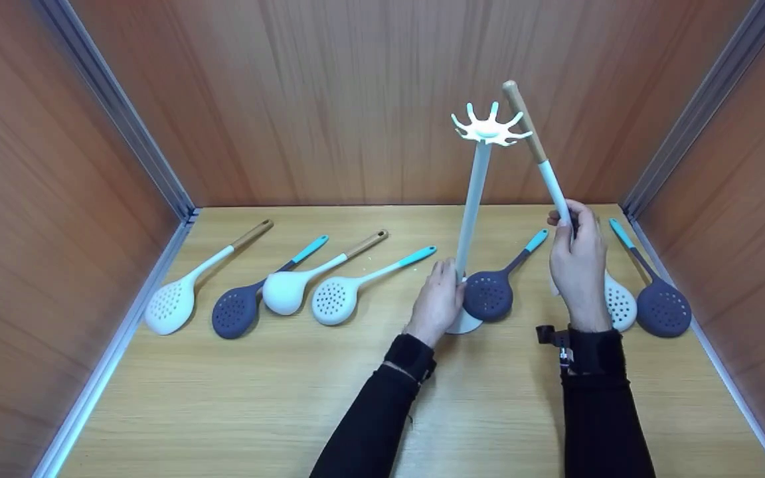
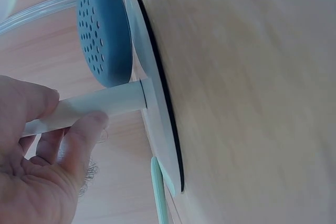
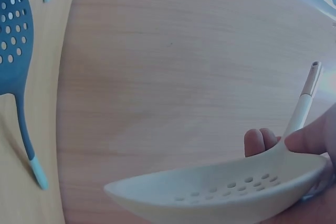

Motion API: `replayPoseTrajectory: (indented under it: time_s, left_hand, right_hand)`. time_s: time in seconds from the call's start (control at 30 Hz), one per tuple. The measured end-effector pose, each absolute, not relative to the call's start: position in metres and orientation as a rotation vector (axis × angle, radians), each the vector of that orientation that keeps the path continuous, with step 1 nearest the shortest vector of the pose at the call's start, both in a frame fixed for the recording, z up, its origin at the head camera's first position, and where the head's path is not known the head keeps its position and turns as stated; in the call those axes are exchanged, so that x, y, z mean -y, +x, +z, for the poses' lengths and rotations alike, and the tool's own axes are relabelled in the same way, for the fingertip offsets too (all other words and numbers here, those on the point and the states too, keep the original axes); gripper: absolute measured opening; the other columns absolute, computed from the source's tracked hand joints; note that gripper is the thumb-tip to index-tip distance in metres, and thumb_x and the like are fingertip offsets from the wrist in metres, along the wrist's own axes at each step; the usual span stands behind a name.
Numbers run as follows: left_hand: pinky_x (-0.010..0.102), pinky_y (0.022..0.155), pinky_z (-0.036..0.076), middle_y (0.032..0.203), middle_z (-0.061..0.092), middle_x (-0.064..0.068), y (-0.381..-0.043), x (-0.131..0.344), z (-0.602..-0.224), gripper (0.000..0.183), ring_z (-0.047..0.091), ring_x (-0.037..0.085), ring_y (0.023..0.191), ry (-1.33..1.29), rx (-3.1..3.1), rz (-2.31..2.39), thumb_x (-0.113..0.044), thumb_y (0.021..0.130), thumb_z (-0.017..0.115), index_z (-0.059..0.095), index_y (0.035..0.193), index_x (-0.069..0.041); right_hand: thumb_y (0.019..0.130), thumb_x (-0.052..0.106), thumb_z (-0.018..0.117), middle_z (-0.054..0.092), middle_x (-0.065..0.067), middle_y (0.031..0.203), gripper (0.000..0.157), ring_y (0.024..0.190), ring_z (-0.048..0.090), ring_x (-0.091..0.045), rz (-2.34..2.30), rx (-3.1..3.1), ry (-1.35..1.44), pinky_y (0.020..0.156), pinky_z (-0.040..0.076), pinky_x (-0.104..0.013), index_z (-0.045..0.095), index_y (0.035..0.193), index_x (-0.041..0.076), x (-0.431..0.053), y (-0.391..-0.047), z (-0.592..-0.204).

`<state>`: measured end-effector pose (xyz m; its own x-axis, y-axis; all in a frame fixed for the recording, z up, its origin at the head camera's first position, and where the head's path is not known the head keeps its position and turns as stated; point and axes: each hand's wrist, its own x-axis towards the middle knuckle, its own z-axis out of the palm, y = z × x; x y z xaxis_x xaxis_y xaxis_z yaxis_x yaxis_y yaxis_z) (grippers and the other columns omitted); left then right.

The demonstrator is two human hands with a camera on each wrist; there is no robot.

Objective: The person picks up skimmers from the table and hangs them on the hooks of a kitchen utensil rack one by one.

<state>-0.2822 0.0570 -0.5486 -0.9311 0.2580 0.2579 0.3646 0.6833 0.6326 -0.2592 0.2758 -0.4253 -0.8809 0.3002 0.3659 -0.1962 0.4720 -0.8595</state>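
My left hand (image 1: 437, 300) grips the lower pole of a white utensil stand (image 1: 474, 199). Curved hooks fan out at its top, and its round base (image 2: 163, 114) rests on the table. My right hand (image 1: 578, 265) pinches the neck of a white skimmer (image 3: 210, 192), whose wooden handle points up and leans left. Hook tips overlap that handle in the head view. The skimmer's perforated bowl hangs below the fingers, partly hidden by my hand. Beside the pole, a dark blue skimmer (image 1: 489, 295) lies on the table, overlapping the stand's base in the head view.
Left of the stand lie a wooden-handled white skimmer (image 1: 171, 307), a dark blue skimmer (image 1: 235, 312), a white ladle (image 1: 284, 292) and a turquoise-handled white skimmer (image 1: 335, 300). Another dark blue skimmer (image 1: 663, 309) lies at far right. Wood panels (image 1: 369, 106) enclose the back and sides.
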Motion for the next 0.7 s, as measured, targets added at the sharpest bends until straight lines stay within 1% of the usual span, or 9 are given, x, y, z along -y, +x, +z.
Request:
replayPoseTrajectory:
  time_s: [0.2, 0.33, 0.4, 0.57, 0.7]
  left_hand:
    - [0.049, 0.109, 0.07, 0.131, 0.071, 0.018, -0.2822, -0.057, -0.5486, 0.018, 0.078, 0.036, 0.125, -0.511, 2.738, -1.086, -0.01, 0.118, 0.069, 0.063, 0.134, -0.004]
    - [0.049, 0.108, 0.07, 0.13, 0.071, 0.018, -0.2821, -0.0569, -0.5497, 0.019, 0.078, 0.036, 0.125, -0.518, 2.726, -1.076, -0.009, 0.117, 0.069, 0.063, 0.134, -0.003]
    - [0.048, 0.108, 0.07, 0.13, 0.071, 0.018, -0.2824, -0.0568, -0.5505, 0.02, 0.078, 0.035, 0.124, -0.519, 2.72, -1.067, -0.009, 0.117, 0.07, 0.063, 0.134, -0.003]
    - [0.047, 0.108, 0.07, 0.13, 0.07, 0.017, -0.2821, -0.0565, -0.5495, 0.02, 0.078, 0.035, 0.124, -0.517, 2.724, -1.072, -0.009, 0.117, 0.07, 0.063, 0.135, -0.003]
    - [0.047, 0.109, 0.07, 0.131, 0.07, 0.017, -0.2828, -0.0565, -0.5486, 0.021, 0.077, 0.034, 0.126, -0.511, 2.739, -1.087, -0.008, 0.117, 0.069, 0.062, 0.137, -0.004]
  right_hand:
    - [0.125, 0.009, 0.042, 0.072, -0.021, 0.145, 0.042, 0.143, 0.069, -0.033, 1.414, 2.257, -0.075, 0.127, 0.05, -0.05, 0.055, 0.163, -0.002, -0.2749, -0.2593, -0.4251]
    - [0.125, 0.008, 0.041, 0.072, -0.021, 0.145, 0.042, 0.144, 0.068, -0.033, 1.406, 2.256, -0.057, 0.126, 0.05, -0.051, 0.056, 0.162, -0.002, -0.2741, -0.259, -0.425]
    - [0.124, 0.008, 0.042, 0.072, -0.02, 0.145, 0.042, 0.144, 0.067, -0.033, 1.401, 2.254, -0.048, 0.125, 0.05, -0.049, 0.056, 0.162, -0.002, -0.2736, -0.2588, -0.4249]
    - [0.124, 0.008, 0.043, 0.074, -0.019, 0.143, 0.041, 0.141, 0.067, -0.033, 1.387, 2.249, -0.025, 0.119, 0.048, -0.041, 0.058, 0.161, -0.001, -0.2726, -0.2581, -0.4256]
    - [0.124, 0.008, 0.043, 0.074, -0.02, 0.142, 0.04, 0.141, 0.066, -0.034, 1.379, 2.245, -0.012, 0.118, 0.047, -0.04, 0.059, 0.161, -0.001, -0.2723, -0.2577, -0.4263]
